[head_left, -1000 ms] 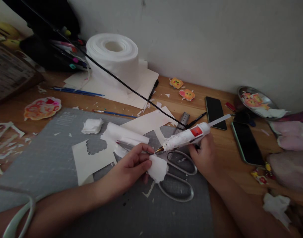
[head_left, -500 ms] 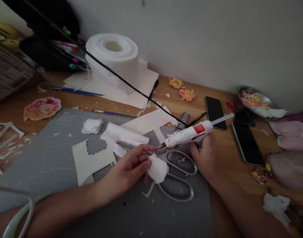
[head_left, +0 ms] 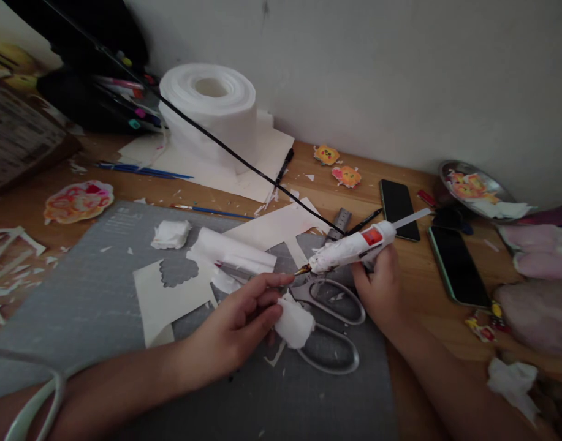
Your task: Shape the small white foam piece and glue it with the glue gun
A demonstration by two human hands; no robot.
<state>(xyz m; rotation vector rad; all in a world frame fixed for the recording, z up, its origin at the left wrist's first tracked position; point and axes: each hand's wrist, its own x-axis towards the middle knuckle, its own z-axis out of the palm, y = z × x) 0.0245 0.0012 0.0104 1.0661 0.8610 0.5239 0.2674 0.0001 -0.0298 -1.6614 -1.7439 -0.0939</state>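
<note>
My left hand (head_left: 248,318) pinches a small white padded piece (head_left: 295,320) between thumb and fingers, its index finger stretched toward a brass nozzle. That nozzle belongs to a white hot glue gun (head_left: 345,248), which my right hand (head_left: 382,283) grips by the handle; a glue stick (head_left: 413,215) sticks out of its back. Behind the padded piece lie scissors (head_left: 338,300) with grey handles, partly covered. A similar white padded piece (head_left: 171,234) rests on the grey cutting mat (head_left: 97,294), near a sheet with a scalloped cut-out (head_left: 159,294) and a rolled white sheet (head_left: 232,248).
A large white tissue roll (head_left: 207,116) stands on paper at the back. Two phones (head_left: 459,263) and a metal bowl (head_left: 501,184) are on the right. The glue gun's black cord (head_left: 225,146) crosses the scene diagonally. Paper scraps (head_left: 14,269) lie at left.
My left hand has shifted slightly right and down with the white padded piece, which has tilted a little. The glue gun has barely moved.
</note>
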